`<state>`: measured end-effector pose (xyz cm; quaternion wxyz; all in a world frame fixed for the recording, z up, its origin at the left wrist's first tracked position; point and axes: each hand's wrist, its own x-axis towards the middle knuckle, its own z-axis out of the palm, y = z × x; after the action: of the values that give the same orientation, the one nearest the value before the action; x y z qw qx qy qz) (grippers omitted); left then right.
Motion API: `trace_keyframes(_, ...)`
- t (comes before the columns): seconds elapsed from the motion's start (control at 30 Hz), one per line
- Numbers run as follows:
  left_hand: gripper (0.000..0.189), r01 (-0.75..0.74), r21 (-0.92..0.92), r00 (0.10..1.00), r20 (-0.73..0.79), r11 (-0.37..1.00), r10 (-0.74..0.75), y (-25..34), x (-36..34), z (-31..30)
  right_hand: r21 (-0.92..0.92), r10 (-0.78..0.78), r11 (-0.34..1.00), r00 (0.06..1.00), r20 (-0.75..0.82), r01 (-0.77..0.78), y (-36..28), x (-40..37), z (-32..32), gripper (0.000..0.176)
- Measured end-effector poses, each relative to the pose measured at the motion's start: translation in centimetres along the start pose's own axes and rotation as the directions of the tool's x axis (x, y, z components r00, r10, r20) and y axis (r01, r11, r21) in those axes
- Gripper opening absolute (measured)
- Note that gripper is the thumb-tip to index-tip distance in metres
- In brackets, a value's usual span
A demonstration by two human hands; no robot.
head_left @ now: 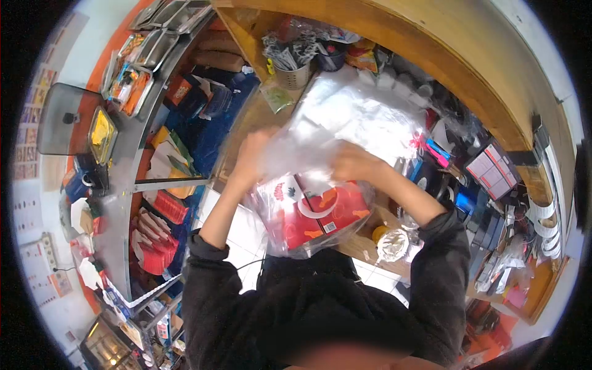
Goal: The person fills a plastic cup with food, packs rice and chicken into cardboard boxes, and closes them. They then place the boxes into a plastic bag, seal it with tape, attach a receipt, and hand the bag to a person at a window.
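Against the near edge of the curved wooden surface (394, 37), I see the biggest container, a large clear plastic bag (345, 117), held up off the floor between the two arms. Low inside it sit red and white printed cardboard boxes (320, 213), stacked close together and pressing against the film. The left hand (253, 154) is clenched on the bag's upper left edge, partly veiled by the plastic. The right hand (351, 163) is closed on the gathered film at the bag's mouth, just beside the left. The loose upper part of the bag spreads over the surface and hides what lies under it.

On my far left, a row of rectangular steel trays (160, 24) runs along a grey metal rack (120, 203); what they hold is too small for me to tell. The rack's lower shelves carry stacks of red paper packaging (154, 246).

At the back of the surface, a small round metal mesh cup (293, 74) holds a bundle of wrapped cutlery. Below the right forearm, near the bag, lies a crumpled round foil piece (393, 243), touching a small yellow round object (379, 233).
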<state>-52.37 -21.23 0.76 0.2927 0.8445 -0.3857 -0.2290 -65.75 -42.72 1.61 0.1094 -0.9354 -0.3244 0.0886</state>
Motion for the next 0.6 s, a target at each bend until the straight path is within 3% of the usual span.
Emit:
trace_keyframes(0.03, 0.021, -0.096, -0.119, 0.979, -0.193, 0.988, 0.072, 0.1, 0.3, -0.7, 0.108, -0.023, 0.993, 0.98, -0.195, 0.045, 0.2, 2.6, 1.5, 0.015)
trace_keyframes(0.07, 0.021, -0.096, -0.12, 0.978, -0.194, 0.988, 0.071, 0.9, 0.2, -1.3, 0.207, -0.021, 0.972, 0.924, -0.383, 0.108, 0.8, 5.3, 3.5, 0.017)
trace_keyframes(0.1, 0.019, -0.158, -0.042, 0.959, -0.245, 0.987, 0.143, 2.6, 0.1, -1.8, 0.21, -0.019, 0.972, 0.925, -0.38, 0.106, 1.7, 7.9, 3.8, 0.017)
trace_keyframes(0.13, 0.017, -0.214, 0.035, 0.933, -0.288, 0.976, 0.215, 4.1, -0.2, -2.2, 0.376, 0.166, 0.908, 0.983, 0.077, -0.183, 3.2, 10.3, 3.8, 0.021)
trace_keyframes(0.17, 0.013, -0.223, 0.092, 0.932, -0.272, 0.97, 0.24, 5.2, -0.8, -2.3, 0.384, 0.251, 0.777, 0.805, 0.538, -0.499, 4.2, 11.3, 4.5, 0.025)
trace_keyframes(0.2, 0.013, -0.223, 0.079, 0.934, -0.266, 0.972, 0.236, 5.6, -1.5, -1.8, 0.385, 0.251, 0.771, 0.798, 0.548, -0.507, 4.7, 11.2, 6.6, 0.025)
trace_keyframes(0.27, 0.011, -0.204, 0.189, 0.945, -0.219, 0.961, 0.243, 6.1, -2.6, -2.0, 0.827, 0.087, 0.358, 0.897, 0.433, -0.434, 6.0, 11.9, 10.7, 0.033)
trace_keyframes(0.3, 0.013, -0.147, 0.133, 0.966, -0.194, 0.98, 0.171, 6.3, -3.3, -2.3, 0.866, 0.019, 0.392, 0.944, 0.329, -0.31, 6.2, 11.7, 11.0, 0.043)
trace_keyframes(0.33, 0.013, -0.151, 0.13, 0.963, -0.207, 0.98, 0.175, 6.6, -4.3, -2.8, 0.86, 0.02, 0.404, 0.943, 0.333, -0.313, 5.4, 10.5, 9.4, 0.043)
trace_keyframes(0.4, 0.018, -0.121, -0.069, 0.979, -0.175, 0.99, 0.107, 6.8, -5.8, -4.2, 0.674, 0.18, 0.707, 0.976, 0.122, -0.214, 3.3, 6.9, 4.9, 0.049)
trace_keyframes(0.43, 0.018, -0.126, -0.072, 0.976, -0.185, 0.989, 0.111, 5.9, -5.8, -4.5, 0.665, 0.179, 0.715, 0.976, 0.125, -0.217, 1.7, 5.3, 1.0, 0.049)
trace_keyframes(0.5, 0.022, -0.197, -0.328, 0.965, -0.233, 0.924, 0.123, 3.5, -4.8, -4.8, 0.485, 0.328, 0.697, 0.836, 0.439, -0.528, -0.7, 2.6, -6.1, 0.045)
trace_keyframes(0.53, 0.022, -0.208, -0.329, 0.96, -0.248, 0.921, 0.128, 2.7, -3.4, -4.8, 0.472, 0.332, 0.706, 0.835, 0.438, -0.528, -0.1, 1.5, -6.4, 0.045)
trace_keyframes(0.6, 0.022, -0.355, -0.208, 0.832, -0.515, 0.912, 0.207, 1.3, 0.8, -5.6, 0.717, 0.393, 0.591, 0.908, 0.144, -0.369, 1.4, -0.1, -6.4, 0.033)
